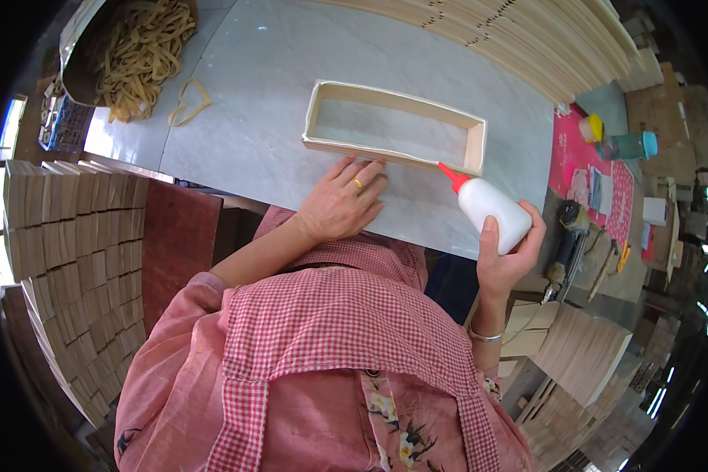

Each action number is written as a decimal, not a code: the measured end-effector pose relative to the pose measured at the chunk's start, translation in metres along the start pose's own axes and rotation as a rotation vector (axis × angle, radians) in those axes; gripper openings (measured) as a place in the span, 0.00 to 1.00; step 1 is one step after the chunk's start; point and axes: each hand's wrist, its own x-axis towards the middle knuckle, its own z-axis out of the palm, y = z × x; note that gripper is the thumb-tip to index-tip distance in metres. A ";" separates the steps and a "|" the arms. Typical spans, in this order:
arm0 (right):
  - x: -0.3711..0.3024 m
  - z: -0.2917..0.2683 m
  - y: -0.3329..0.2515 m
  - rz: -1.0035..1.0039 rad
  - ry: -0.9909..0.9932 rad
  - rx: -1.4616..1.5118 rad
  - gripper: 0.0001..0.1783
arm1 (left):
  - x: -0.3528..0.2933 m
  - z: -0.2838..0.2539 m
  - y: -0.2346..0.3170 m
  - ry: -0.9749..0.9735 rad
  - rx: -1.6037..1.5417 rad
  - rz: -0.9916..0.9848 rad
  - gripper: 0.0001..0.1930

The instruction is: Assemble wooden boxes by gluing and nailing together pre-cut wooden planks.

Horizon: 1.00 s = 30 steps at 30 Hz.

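A long rectangular wooden frame [385, 151] without a visible bottom lies on the grey table, with a white line of glue along its upper edges. My right hand [505, 252] grips a white squeeze bottle [495, 211] with a red nozzle. The bottle is tilted, and its tip is at the frame's near edge, close to the right corner. My left hand [344, 198] rests at the frame's near side, fingers stretched out with nothing in them. Its fingertips are at the near wall; whether they press on it I cannot tell.
A container of tan rubber bands [145, 59] lies at the far left, one loose band [189, 102] beside it. Thin wooden strips [519, 35] are stacked along the back. Wooden pieces [79, 244] are piled at left. A teal jar [628, 145] stands at right.
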 end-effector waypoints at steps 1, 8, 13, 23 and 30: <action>-0.001 -0.004 0.001 0.012 0.004 -0.016 0.28 | 0.001 -0.001 0.000 0.002 0.002 0.007 0.19; 0.001 -0.024 0.020 0.023 0.114 -0.115 0.29 | 0.001 -0.002 0.001 -0.006 0.016 0.019 0.19; 0.005 -0.032 0.026 0.083 0.130 -0.088 0.29 | 0.003 -0.002 0.002 -0.015 0.006 0.007 0.19; 0.077 -0.028 0.103 0.287 0.579 0.137 0.27 | -0.001 0.003 0.003 -0.032 0.002 -0.011 0.20; 0.213 -0.031 0.231 0.264 0.512 -0.268 0.25 | 0.007 -0.001 0.009 -0.077 -0.007 0.010 0.20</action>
